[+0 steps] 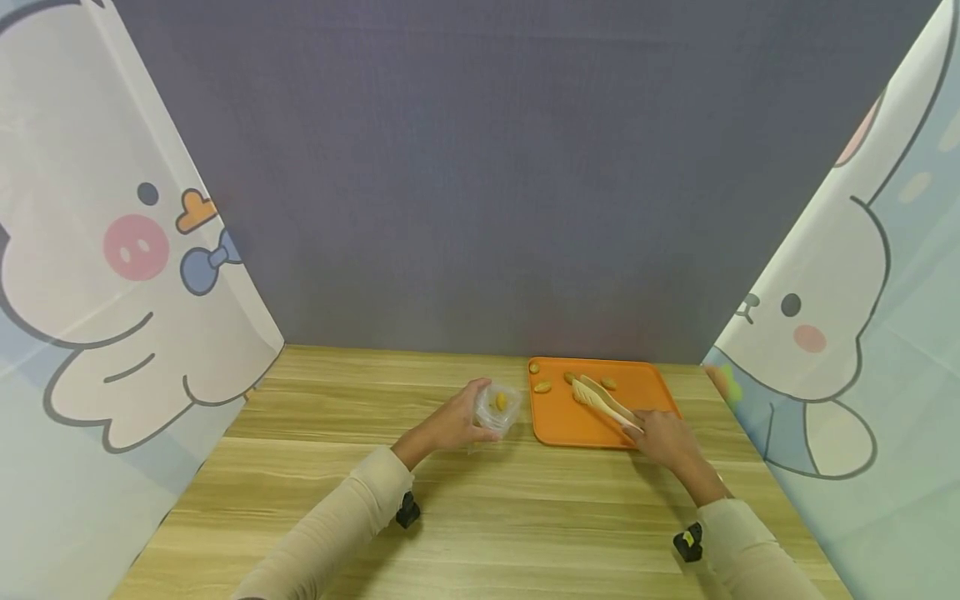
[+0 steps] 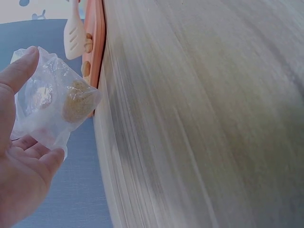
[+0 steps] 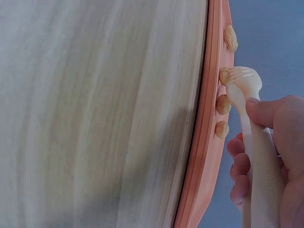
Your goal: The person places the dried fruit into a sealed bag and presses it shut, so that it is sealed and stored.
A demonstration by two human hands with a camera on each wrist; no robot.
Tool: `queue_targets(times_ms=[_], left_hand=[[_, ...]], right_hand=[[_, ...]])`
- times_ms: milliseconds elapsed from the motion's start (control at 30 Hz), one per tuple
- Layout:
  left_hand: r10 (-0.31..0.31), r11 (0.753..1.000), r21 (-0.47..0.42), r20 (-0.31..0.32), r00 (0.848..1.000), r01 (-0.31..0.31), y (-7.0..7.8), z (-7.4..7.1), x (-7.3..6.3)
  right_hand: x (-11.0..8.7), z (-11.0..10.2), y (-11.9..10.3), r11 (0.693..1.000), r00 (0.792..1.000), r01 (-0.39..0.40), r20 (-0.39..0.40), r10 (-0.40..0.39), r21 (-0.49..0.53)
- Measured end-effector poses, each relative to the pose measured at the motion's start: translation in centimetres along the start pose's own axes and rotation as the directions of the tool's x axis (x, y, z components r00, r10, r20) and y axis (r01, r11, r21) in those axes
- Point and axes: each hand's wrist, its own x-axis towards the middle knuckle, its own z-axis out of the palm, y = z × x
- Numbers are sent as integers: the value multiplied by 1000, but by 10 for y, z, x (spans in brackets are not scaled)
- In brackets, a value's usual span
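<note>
My left hand (image 1: 453, 423) holds a clear plastic bag (image 2: 47, 118) between thumb and fingers, just left of the orange tray (image 1: 637, 387). Inside the bag lies a tan, rough, nut-like piece (image 2: 78, 102). With my right hand (image 1: 663, 437) I grip cream-coloured tongs (image 1: 600, 403) with slotted heads, which reach over the tray. Several similar nut-like pieces (image 3: 223, 104) sit on the tray. One piece (image 3: 224, 76) is right at the tongs' tips; whether they pinch it I cannot tell.
A wood-grain table (image 1: 525, 525) carries the tray near its back edge. Behind rises a dark grey panel (image 1: 480, 183). Panels with cartoon animals stand at left (image 1: 135, 333) and right (image 1: 847, 333). A small black device (image 1: 687, 542) is by the right wrist.
</note>
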Motion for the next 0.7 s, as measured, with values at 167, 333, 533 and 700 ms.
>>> queue_targets(times_ms=[167, 333, 533, 700], left_hand=[[-2, 1000, -10, 6, 1000, 2, -1, 0, 0], [-10, 1000, 2, 12, 1000, 10, -2, 0, 1], [-6, 1000, 8, 8, 1000, 6, -4, 0, 2], [5, 1000, 16, 10, 1000, -5, -4, -1, 1]], right_hand=[[1, 1, 0, 1000, 1000, -9, 12, 9, -9], [0, 4, 0, 1000, 1000, -4, 5, 4, -8], [-1, 5, -2, 1000, 1000, 19, -4, -19, -10], [0, 5, -3, 1000, 1000, 25, 1, -25, -18]])
